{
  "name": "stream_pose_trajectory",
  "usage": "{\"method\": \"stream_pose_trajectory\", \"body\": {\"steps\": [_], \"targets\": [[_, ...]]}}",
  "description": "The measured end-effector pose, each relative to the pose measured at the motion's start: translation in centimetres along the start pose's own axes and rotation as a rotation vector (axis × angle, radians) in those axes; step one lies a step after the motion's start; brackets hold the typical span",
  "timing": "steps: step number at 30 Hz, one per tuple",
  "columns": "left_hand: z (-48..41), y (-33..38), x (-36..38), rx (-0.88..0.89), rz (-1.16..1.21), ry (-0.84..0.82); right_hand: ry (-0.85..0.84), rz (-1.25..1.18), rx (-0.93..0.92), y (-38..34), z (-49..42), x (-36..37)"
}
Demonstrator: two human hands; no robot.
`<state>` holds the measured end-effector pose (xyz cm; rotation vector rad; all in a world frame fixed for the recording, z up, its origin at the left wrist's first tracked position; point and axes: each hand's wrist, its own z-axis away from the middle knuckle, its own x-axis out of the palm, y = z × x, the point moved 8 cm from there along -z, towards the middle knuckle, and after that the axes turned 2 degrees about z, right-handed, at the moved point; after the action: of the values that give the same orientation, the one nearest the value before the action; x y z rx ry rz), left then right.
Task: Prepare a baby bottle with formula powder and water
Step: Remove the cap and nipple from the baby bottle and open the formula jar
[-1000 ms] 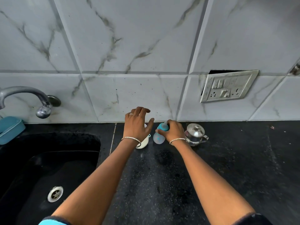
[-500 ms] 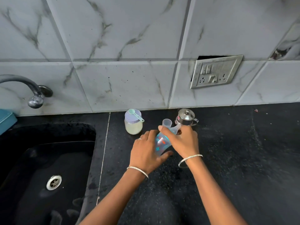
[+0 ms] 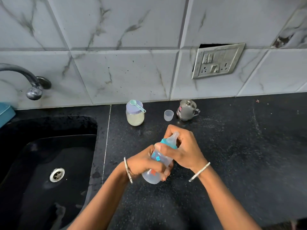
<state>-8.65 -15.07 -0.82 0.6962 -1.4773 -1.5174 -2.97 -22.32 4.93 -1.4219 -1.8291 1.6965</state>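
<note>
We see the bottle (image 3: pixel 157 165) held in both hands above the black counter (image 3: pixel 240 155), tilted so its base points back at us and its teat (image 3: pixel 174 136) leans up toward the wall. The left hand (image 3: pixel 142 165) grips the clear body, fingers wrapped round it with the tips showing on the far side. The right hand (image 3: pixel 184 151) is curled round the teal collar (image 3: pixel 167 143), its thumb laid across the near side of the neck. We cannot tell whether anything is inside the bottle. Further back, near the wall, a jar (image 3: pixel 135 117) of pale powder stands upright with its lilac lid on, and a small green scoop (image 3: pixel 137 105) rests on that lid. To its right a clear cap (image 3: pixel 168 115) stands mouth up, apart from the jar and just beside a lidded steel pot (image 3: pixel 186 110). A black sink (image 3: pixel 49 155) lies to the left under a tap (image 3: pixel 31 83), and a switch plate (image 3: pixel 217 61) is on the marble tiles.
</note>
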Motion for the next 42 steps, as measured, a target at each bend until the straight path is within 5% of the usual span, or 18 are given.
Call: {"method": "stream_pose_trajectory", "body": {"steps": [5, 11, 15, 20, 24, 28, 32, 42], "targets": [[0.5, -1.0, -1.5, -0.043, -0.115, 0.085, -0.478, -0.035, 0.171, 0.6, 1.0, -0.7], [0.2, -0.2, -3.6, -0.136, -0.701, 0.437, -0.345, 0.241, 0.573, 2.4, 1.2, -1.6], [-0.1, -0.3, -3.6, -0.155, -0.772, 0.458, -0.322, 0.202, 0.532, 3.1, 0.7, -1.1], [0.1, -2.0, -3.3, -0.154, -0.475, 0.312, -0.555, 0.034, 0.24, 1.8, 0.9, -0.7], [-0.8, -3.2, -3.4, -0.081, -0.234, 0.295, -0.436, -0.082, 0.218, 2.5, 0.1, -2.4], [-0.7, -3.3, -5.7, 0.008, -0.398, 0.644, -0.106, -0.174, 0.335, 5.4, -0.4, -5.6], [-1.1, -3.7, -6.7, 0.111, -0.423, 0.799, 0.118, 0.089, 0.52, 10.9, 0.7, -7.2], [-5.7, -7.2, -7.9, 0.05, -0.579, 0.893, -0.066, 0.66, 0.468, 17.8, 2.0, -2.9]]}}
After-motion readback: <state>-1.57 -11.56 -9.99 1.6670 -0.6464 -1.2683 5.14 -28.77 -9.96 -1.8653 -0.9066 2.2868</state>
